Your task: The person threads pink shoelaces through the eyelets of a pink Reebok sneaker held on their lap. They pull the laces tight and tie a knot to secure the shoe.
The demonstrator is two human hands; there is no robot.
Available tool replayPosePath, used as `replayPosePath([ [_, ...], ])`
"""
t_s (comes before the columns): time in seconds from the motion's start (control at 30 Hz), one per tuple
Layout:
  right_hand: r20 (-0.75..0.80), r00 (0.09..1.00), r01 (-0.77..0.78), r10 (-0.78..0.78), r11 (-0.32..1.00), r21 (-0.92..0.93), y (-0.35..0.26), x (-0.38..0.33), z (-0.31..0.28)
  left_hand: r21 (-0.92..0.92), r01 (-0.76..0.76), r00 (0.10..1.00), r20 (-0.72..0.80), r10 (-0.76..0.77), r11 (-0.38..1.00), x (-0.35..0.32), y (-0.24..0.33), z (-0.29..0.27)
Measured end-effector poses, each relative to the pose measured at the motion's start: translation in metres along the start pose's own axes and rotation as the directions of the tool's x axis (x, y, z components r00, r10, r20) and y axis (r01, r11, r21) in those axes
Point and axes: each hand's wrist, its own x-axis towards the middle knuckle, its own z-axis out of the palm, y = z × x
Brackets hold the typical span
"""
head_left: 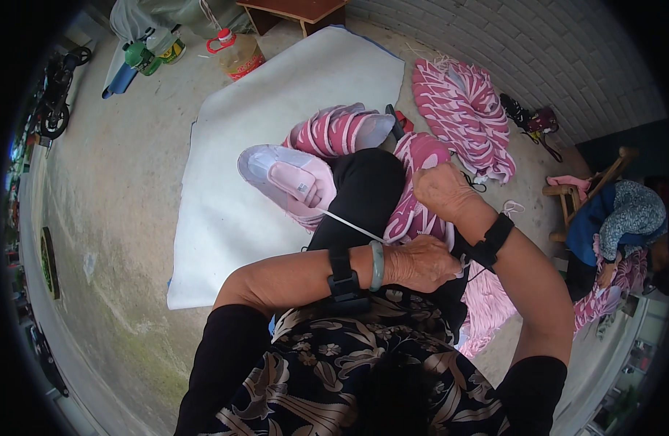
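Pink fabric, head view, only one. Open upper [275, 195] is left of the black-clad knee [371, 182], over the sheet [222, 243], in from its left edge, below its top corner; whether it rests on sheet or leg, can't tell. Probably set against the knee for a firm prop, mouth up so the inside stays in reach.

Long axis slants upper left to lower right: pale rounded rim toward sheet's left edge, narrower end toward knee. Which end is toe: unclear. White cord [350, 224] leaves the knee end, runs straight to behind the left wrist; looks taut, so likely under pull.

Left hand [424, 263]: fingers curled together, pale bit at the tips; clamped on cord or not, can't tell. Right hand [443, 190]: curled fist over second upper [414, 207], fingertips hidden, so grip can't be told. Second upper runs near lengthwise, rounded end away from wearer.

Stack [323, 134] beyond knee, near sheet's right edge, likely nested to save room. Bundle [461, 109] off sheet, past that edge.
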Motion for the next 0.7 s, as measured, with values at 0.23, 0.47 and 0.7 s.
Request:
replayPosePath([
  [0.23, 0.095, 0.994, 0.052, -0.059, 0.995, 0.083, 0.004, 0.019, -0.007, 0.024, -0.021, 0.999, -0.039, 0.021, 1.0, 0.001, 0.001, 0.0],
  [0.47, 0.188, 0.904, -0.414, 0.384, 0.676, 0.61, 0.04, 0.007, 0.026, 0.018, -0.022, 1.0, -0.012, 0.022, 1.0, 0.005, 0.0, 0.0],
  [0.7, 0.187, 0.927, -0.373, 0.324, 0.836, 0.402, 0.019, -0.002, -0.003, 0.015, -0.032, 0.999, -0.037, 0.033, 0.999, 0.002, 0.0, -0.003],
])
